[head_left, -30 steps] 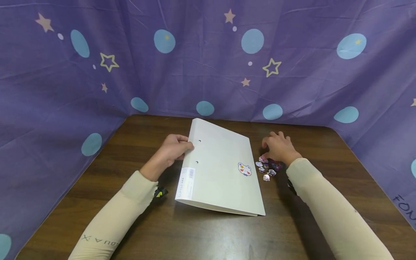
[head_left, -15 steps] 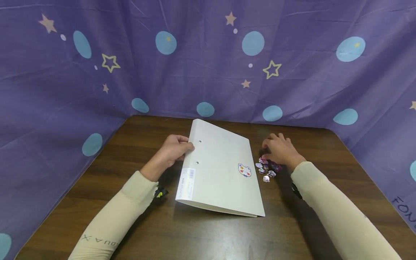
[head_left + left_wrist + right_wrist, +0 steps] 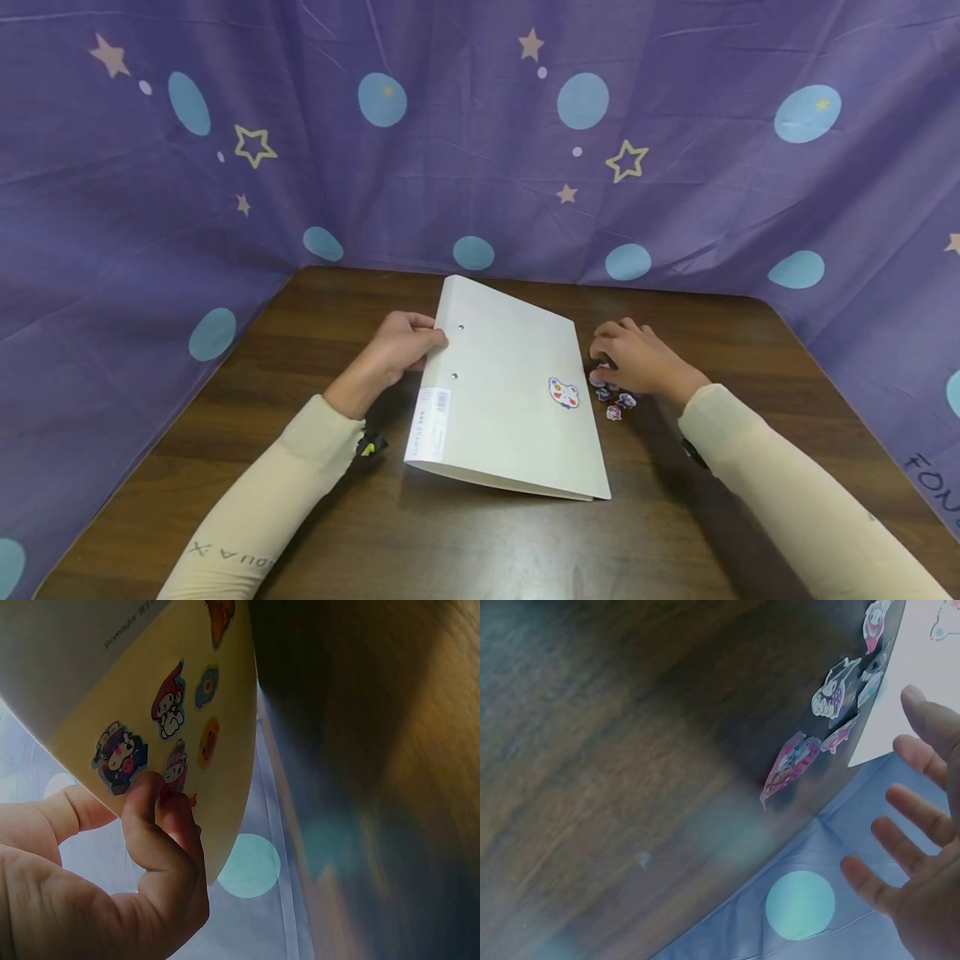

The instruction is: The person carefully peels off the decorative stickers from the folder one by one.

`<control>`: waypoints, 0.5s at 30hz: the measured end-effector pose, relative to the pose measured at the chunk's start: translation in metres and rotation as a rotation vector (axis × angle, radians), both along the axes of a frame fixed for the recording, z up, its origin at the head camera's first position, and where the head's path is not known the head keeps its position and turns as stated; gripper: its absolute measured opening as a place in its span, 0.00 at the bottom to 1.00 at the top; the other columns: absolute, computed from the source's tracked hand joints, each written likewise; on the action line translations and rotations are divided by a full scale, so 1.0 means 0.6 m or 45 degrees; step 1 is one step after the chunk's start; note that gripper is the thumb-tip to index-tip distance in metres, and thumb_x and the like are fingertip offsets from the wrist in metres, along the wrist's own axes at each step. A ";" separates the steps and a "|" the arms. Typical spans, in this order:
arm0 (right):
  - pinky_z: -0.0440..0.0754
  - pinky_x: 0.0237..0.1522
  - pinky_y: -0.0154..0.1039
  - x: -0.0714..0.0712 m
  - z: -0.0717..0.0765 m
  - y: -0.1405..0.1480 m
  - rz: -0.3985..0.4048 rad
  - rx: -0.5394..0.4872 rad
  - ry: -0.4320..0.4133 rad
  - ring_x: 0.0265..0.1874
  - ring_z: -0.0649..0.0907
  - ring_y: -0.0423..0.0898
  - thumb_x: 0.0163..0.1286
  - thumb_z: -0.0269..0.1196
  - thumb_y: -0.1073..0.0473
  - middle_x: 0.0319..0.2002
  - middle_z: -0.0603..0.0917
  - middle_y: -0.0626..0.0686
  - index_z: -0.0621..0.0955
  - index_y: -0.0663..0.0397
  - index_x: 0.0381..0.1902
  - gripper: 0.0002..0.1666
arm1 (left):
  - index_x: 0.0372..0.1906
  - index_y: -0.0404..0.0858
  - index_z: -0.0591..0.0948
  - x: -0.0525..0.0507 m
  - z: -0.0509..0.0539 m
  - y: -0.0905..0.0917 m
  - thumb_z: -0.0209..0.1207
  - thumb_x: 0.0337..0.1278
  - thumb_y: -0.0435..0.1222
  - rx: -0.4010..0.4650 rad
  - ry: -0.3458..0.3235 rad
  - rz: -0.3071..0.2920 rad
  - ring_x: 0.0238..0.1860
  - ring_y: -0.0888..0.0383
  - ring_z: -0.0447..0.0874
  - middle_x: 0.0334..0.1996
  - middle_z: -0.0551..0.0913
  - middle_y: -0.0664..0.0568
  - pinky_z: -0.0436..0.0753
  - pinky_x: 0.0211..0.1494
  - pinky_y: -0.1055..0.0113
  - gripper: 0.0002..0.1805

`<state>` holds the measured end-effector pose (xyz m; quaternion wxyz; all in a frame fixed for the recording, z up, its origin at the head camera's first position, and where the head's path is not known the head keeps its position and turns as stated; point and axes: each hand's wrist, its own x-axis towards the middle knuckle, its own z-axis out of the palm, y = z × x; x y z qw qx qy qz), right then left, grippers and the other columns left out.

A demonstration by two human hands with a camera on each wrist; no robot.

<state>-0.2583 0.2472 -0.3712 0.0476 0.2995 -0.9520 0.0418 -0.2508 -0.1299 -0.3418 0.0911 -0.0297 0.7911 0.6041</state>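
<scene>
A white clip file folder (image 3: 510,358) stands partly raised on the table, a bear-face sticker (image 3: 564,393) on its cover. My left hand (image 3: 393,346) pinches the folder's spine edge between thumb and fingers. From the left wrist view, the folder's other side carries several cartoon stickers (image 3: 169,701) close to the fingertips. To the right of the folder, my right hand (image 3: 641,358) hovers over a small pile of loose shiny stickers (image 3: 614,412), partly covering them. The right wrist view has its fingers (image 3: 907,844) spread and bent, with nothing visible between them; loose stickers (image 3: 791,765) lie beyond.
The brown wooden table (image 3: 315,525) ends at a purple curtain (image 3: 480,167) printed with stars and dots, which also hangs along both sides. A white paper label (image 3: 429,425) is on the folder's lower spine.
My right hand has shifted a little left and nearer, towards the folder, covering more of the sticker pile. The left hand and folder have stayed in place.
</scene>
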 end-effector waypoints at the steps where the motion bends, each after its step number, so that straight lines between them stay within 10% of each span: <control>1: 0.74 0.49 0.61 0.002 -0.001 -0.001 0.014 0.000 0.002 0.56 0.75 0.61 0.65 0.74 0.50 0.58 0.80 0.58 0.86 0.51 0.43 0.15 | 0.58 0.23 0.76 0.000 0.000 0.000 0.61 0.59 0.29 -0.001 0.000 0.000 0.38 0.50 0.87 0.51 0.79 0.33 0.89 0.40 0.57 0.23; 15: 0.76 0.52 0.57 0.032 -0.006 -0.031 0.216 -0.019 0.099 0.58 0.75 0.58 0.65 0.74 0.47 0.60 0.80 0.58 0.87 0.50 0.45 0.17 | 0.58 0.24 0.76 -0.002 -0.004 0.000 0.62 0.58 0.30 -0.003 0.004 0.013 0.38 0.50 0.86 0.51 0.79 0.35 0.88 0.39 0.57 0.23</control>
